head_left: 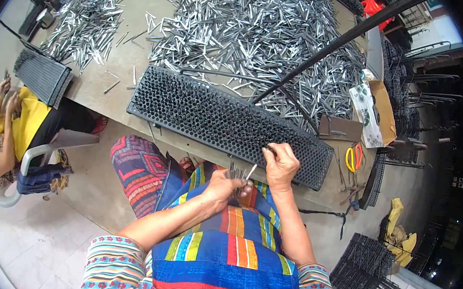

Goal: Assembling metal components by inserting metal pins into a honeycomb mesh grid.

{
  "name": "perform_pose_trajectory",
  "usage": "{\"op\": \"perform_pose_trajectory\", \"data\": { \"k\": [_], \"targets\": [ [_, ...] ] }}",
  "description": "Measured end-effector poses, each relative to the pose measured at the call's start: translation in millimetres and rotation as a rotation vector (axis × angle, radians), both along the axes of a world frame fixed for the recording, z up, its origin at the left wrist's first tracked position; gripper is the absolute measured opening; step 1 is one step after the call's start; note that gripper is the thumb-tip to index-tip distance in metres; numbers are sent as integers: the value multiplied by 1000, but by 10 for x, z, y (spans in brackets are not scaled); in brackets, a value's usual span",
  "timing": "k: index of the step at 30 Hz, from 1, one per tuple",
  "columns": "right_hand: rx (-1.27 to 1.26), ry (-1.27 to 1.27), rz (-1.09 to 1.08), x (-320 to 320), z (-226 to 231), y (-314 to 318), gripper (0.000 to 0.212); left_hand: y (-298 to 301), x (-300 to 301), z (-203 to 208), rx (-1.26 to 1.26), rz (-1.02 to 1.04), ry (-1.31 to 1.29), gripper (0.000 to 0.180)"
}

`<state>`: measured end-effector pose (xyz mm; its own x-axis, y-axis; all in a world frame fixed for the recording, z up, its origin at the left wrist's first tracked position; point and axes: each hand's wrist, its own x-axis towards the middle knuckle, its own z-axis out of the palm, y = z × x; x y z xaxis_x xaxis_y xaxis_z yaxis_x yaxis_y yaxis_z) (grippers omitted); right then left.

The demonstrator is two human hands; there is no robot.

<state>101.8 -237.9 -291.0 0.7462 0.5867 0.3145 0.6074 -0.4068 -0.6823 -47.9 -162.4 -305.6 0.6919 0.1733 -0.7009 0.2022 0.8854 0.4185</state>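
A long black rack [307, 171] full of small round holes lies slantwise along the table's front edge. Dark slim pieces stand up from many of its holes. My right hand [282, 168] is over the rack's front right part, thumb and fingers pinched together at its surface; what they pinch is too small and dark to make out. Lower and to the left, in front of my apron, my left hand [222, 189] is closed round a bundle of thin metal pieces [236, 175]. Their ends stick up from the fingers, one of them bright.
Heaps of loose metal pieces [242, 28] cover the table's far side. A dark rod [341, 46] slants above them. Orange-and-yellow scissors [354, 157] and an open carton [376, 114] are at the right. On the left sits a co-worker [8, 117] beside another rack [42, 77].
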Motion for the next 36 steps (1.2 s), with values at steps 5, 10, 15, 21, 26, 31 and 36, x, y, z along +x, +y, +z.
{"op": "perform_pose_trajectory", "data": {
  "k": [5, 10, 15, 21, 26, 31, 36],
  "targets": [
    [93, 6, 62, 23, -64, -69, 12, -21, 113, -51, 12, 14, -2, 12],
    [-9, 299, 34, -64, 76, -122, 10, 8, 158, -53, -10, 26, -24, 13],
    [220, 946, 37, -115, -17, -318, 5, -2, 255, 14, -23, 7, -18, 11],
    [333, 553, -160, 24, -57, -239, 2, -42, 307, -47, -67, 33, 130, 15],
    [193, 28, -91, 130, -91, -135, 6, -82, 315, 37, -18, 34, 123, 17],
    [-40, -153, -25, 79, -10, -105, 14, -80, 285, 8, 12, 23, 124, 17],
    [-116, -262, 47, 25, 10, -204, 19, -45, 293, -1, -37, 0, 90, 14]
  ]
}}
